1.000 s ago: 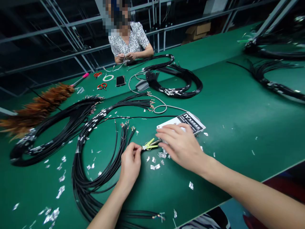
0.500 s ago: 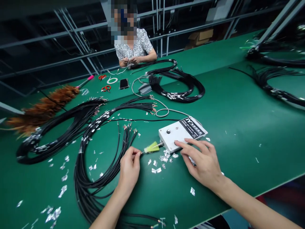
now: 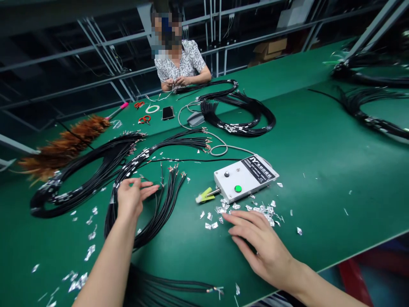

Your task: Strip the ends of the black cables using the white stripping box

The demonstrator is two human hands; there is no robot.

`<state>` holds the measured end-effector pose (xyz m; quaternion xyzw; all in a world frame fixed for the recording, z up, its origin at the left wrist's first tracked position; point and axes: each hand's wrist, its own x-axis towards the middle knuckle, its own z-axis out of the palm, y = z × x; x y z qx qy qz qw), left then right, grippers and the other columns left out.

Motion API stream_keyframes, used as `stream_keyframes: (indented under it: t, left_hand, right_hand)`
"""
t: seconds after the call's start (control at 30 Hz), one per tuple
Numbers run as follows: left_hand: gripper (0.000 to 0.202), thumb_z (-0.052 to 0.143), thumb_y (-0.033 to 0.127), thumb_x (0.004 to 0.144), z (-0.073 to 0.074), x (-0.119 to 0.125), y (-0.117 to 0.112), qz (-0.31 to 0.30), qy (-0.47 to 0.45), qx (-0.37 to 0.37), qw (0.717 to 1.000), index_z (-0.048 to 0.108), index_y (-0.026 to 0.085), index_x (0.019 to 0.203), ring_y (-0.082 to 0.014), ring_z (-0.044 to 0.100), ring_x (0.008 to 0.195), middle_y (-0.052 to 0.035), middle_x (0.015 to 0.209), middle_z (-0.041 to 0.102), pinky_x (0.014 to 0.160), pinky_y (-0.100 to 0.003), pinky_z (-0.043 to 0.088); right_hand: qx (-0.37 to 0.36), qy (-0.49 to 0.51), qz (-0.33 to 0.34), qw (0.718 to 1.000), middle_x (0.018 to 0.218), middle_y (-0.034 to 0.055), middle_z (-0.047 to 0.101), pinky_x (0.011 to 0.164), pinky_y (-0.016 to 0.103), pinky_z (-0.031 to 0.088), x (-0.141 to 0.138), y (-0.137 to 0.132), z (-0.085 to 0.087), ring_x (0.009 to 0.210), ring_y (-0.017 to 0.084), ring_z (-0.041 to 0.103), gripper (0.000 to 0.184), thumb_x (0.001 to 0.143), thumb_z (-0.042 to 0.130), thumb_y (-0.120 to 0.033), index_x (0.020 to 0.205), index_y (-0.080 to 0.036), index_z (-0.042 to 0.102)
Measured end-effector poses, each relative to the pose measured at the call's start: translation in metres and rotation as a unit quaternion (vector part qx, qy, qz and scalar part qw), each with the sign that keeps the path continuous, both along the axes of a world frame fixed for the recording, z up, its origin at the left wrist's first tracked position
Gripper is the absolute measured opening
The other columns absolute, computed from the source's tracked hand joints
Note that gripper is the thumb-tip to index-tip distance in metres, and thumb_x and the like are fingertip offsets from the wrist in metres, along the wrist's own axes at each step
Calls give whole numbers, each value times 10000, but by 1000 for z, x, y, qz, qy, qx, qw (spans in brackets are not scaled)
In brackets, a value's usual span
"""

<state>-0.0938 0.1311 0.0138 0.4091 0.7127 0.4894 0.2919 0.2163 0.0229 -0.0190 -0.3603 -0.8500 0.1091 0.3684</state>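
My left hand [image 3: 131, 198] is over the bundle of black cables [image 3: 159, 219], fingers stretched out and apart beside a single cable standing off from the rest. Whether the fingertips touch that cable I cannot tell. The bundle's stripped copper ends point away from me. In front of the white control box [image 3: 228, 185], my right hand [image 3: 263, 247] hovers low with spread fingers and nothing in them. A green button [image 3: 238, 188] and a black knob [image 3: 226, 174] are on the box's top. A yellow-green clip [image 3: 205, 195] sits on its metal shaft.
Silvery scraps [image 3: 265, 213] lie around the box. Further coils of black cable [image 3: 243, 111] rest across the green table. Red-handled scissors [image 3: 144, 120], a phone [image 3: 168, 113] and a feather duster [image 3: 67, 140] lie beyond. A person [image 3: 182, 64] sits opposite, handling wires.
My left hand has left the clip and moved left to the cable bundle. My right hand has come off the box toward me, uncovering the green button.
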Motion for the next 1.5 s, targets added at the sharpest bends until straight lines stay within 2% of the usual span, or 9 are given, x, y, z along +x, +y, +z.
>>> stream_keyframes:
  t: [0.13, 0.23, 0.33, 0.43, 0.57, 0.67, 0.77, 1.17, 1.5]
  left_hand:
    - [85, 584, 224, 767, 1, 15, -25, -34, 49, 14, 998, 505, 208, 794, -192, 646, 756, -20, 801, 608, 714, -338, 531]
    - [56, 671, 213, 740, 8, 42, -75, -166, 94, 1, 982, 615, 210, 741, -194, 595, 769, -12, 779, 616, 719, -292, 484]
    - [174, 494, 97, 846, 7, 66, -124, -489, 170, -79, 852, 614, 218, 808, -181, 586, 791, -30, 862, 625, 715, -277, 465]
    - [259, 520, -12, 701, -1, 78, -149, -555, 241, -79, 792, 588, 212, 813, -206, 564, 811, -44, 890, 604, 687, -284, 442]
    - [141, 457, 101, 866, -2, 78, -144, -492, 146, -82, 854, 527, 207, 806, -174, 552, 729, -22, 789, 573, 659, -265, 433]
    - [139, 465, 261, 922, 7, 79, -134, -382, 41, -88, 919, 571, 200, 856, -162, 556, 703, -17, 775, 567, 646, -255, 445]
    - [199, 531, 347, 875, 11, 84, -129, -305, -42, -100, 946, 616, 174, 830, -136, 522, 582, 0, 690, 545, 548, -235, 423]
    - [334, 592, 487, 783, 11, 94, -129, -211, -118, -139, 960, 562, 159, 729, -89, 414, 449, 21, 587, 519, 433, -207, 344]
    - [144, 590, 284, 823, 8, 93, -129, -226, -19, -37, 973, 644, 179, 740, -149, 579, 544, -2, 635, 589, 522, -243, 466]
  right_hand:
    - [-35, 3, 24, 999, 1186, 137, 672, 913, 402, 453, -5, -3, -1, 1137, 221, 564, 195, 905, 488, -34, 1035, -161, 559]
    - [-58, 16, 39, 997, 1170, 131, 672, 909, 392, 479, -6, -3, -1, 1133, 217, 563, 193, 902, 493, -34, 1030, -160, 563]
    - [-82, 24, 51, 995, 1163, 126, 669, 915, 393, 487, -7, -2, -2, 1129, 217, 562, 195, 899, 489, -32, 1023, -162, 566]
    - [-109, 40, 60, 991, 1159, 121, 667, 920, 397, 488, -10, -2, -2, 1120, 217, 565, 194, 898, 483, -34, 1006, -168, 572]
    - [-220, 122, 54, 966, 1087, 81, 688, 902, 372, 501, -19, -4, 2, 1037, 197, 611, 160, 909, 500, -97, 994, -191, 597]
    - [-364, 201, 30, 909, 946, 44, 702, 791, 306, 529, -29, -2, 8, 877, 166, 648, 126, 920, 518, -194, 966, -206, 634]
    - [-454, 264, 24, 851, 888, 41, 710, 753, 298, 523, -40, 2, 13, 795, 160, 646, 132, 898, 550, -266, 940, -199, 656]
    - [-550, 356, 54, 754, 843, 40, 697, 731, 288, 495, -59, 18, 10, 768, 149, 626, 241, 809, 653, -371, 957, -185, 688]
    - [-556, 368, 50, 744, 856, 25, 682, 747, 300, 503, -54, 18, 10, 774, 143, 617, 264, 812, 661, -423, 960, -204, 670]
